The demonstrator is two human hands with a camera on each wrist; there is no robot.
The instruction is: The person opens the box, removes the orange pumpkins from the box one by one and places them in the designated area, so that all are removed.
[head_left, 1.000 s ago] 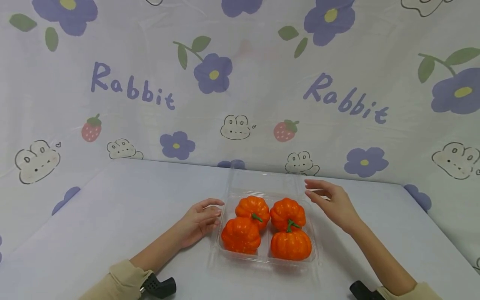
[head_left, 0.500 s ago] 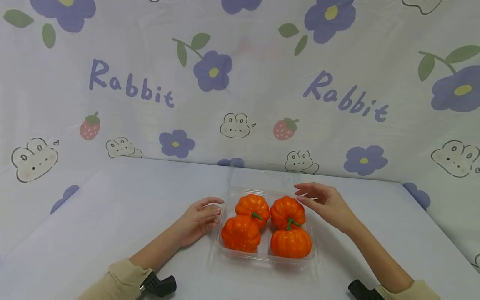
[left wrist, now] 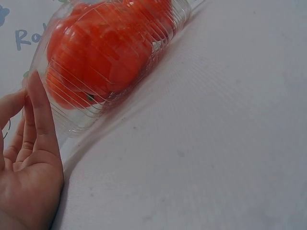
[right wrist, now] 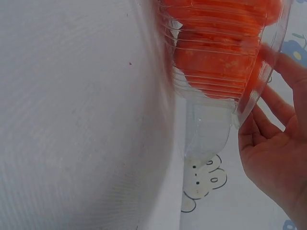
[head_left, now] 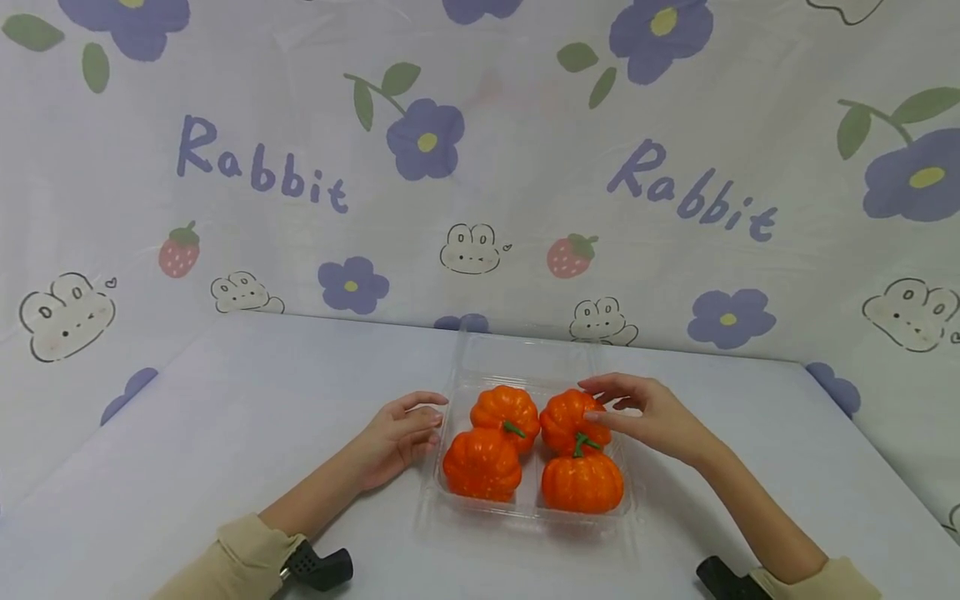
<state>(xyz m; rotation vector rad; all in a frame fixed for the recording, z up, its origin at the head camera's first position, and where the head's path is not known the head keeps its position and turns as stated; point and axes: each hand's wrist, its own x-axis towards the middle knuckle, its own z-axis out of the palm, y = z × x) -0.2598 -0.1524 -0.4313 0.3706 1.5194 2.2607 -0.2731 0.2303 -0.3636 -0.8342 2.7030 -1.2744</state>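
Note:
Several orange toy pumpkins with green stems sit in a clear plastic clamshell box (head_left: 529, 507), its lid (head_left: 528, 357) folded back. My left hand (head_left: 396, 442) is at the box's left side, fingers loosely extended with tips right at the rim, as the left wrist view also shows. Over the back right pumpkin (head_left: 561, 423) is my right hand (head_left: 654, 418), thumb overlapping its front and fingers spread along its far side. In the right wrist view, the right hand (right wrist: 278, 143) stands beside the box's rim, its fingertips partly hidden behind the clear wall.
The box stands on a white table (head_left: 300, 375). Behind it hangs a pale curtain (head_left: 517, 167) printed with flowers, rabbits and strawberries. Black wrist devices, one on the left (head_left: 321, 570) and one on the right (head_left: 727, 579), sit by the sleeves.
My right hand has moved left and slightly down, from the box's back right corner to over the back right pumpkin. The left hand, box and pumpkins stay where they were.

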